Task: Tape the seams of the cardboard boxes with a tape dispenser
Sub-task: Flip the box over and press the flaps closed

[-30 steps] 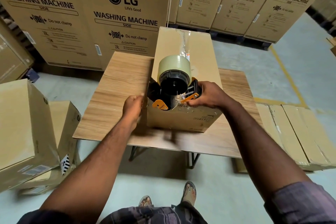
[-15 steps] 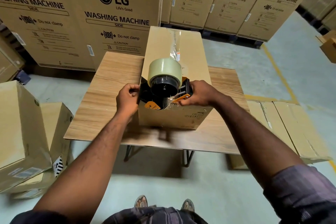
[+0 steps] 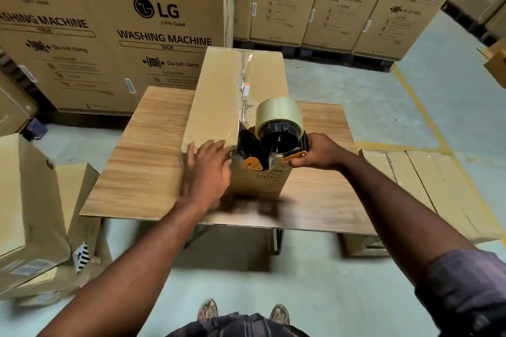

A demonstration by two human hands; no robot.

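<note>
Cardboard everywhere, lol. Going left to right: a couple of cartons [image 3: 27, 200] sat on the floor by my left side. Then came the wooden table [image 3: 153, 150] with the long box [image 3: 219, 101] on it. Its long axis ran straight away from me, and shiny tape lay along the seam [image 3: 243, 82] down the middle of the top.

My left hand [image 3: 208, 169] was at the near-left corner of that box, fingers straight and spread, holding nothing. It was motion-blurred, so I couldn't tell whether the palm was pressing the cardboard or just above it.

Just right of those fingertips sat the tape dispenser [image 3: 272, 142], at the near end of the seam, right on the box's near edge, with the roll [image 3: 279, 112] on top. My right hand [image 3: 320, 152] was wrapped tight round its handle, on its right side.

What mattered was that the dispenser was at the seam end nearest me, between both hands, and the box's end face dropped away below it. My guess is the next bit meant pulling tape over that edge toward me. The left hand was close enough to steady the box or rub the tape flat.

Far right, flattened cartons [image 3: 427, 189] lay on the floor.
</note>
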